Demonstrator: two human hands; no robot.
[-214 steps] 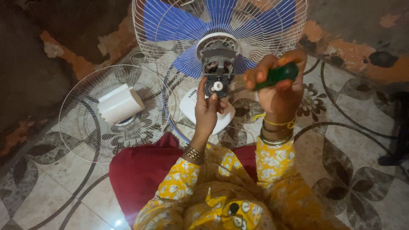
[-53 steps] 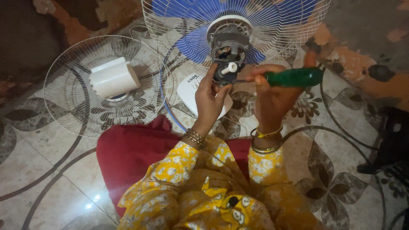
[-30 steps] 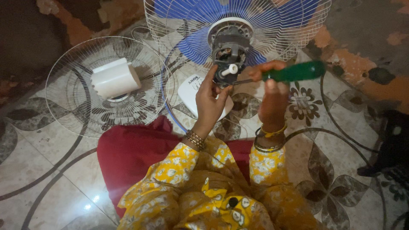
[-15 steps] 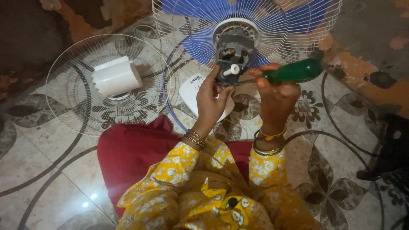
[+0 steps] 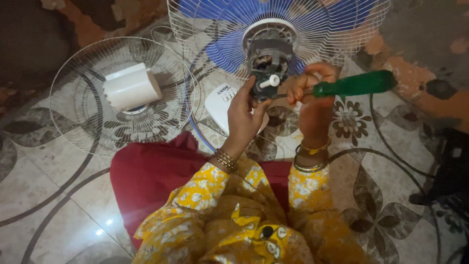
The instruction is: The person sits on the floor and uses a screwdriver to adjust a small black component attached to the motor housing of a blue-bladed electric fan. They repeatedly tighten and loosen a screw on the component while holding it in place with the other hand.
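Observation:
A fan with blue blades and a wire rear guard lies in front of me, its bare grey motor and white shaft facing up. My left hand grips the lower side of the motor, thumb by the shaft. My right hand is shut on a green-handled screwdriver, which lies sideways with its metal tip against the motor's lower right side.
A loose round wire guard lies on the patterned tile floor at left, with a white plastic motor cover on it. The fan's white base lies under my left hand. A red cloth covers my lap. A dark object is at right.
The view has shifted a little. My right hand has turned the screwdriver on the motor, its handle swinging slightly. My left hand stays on the motor.

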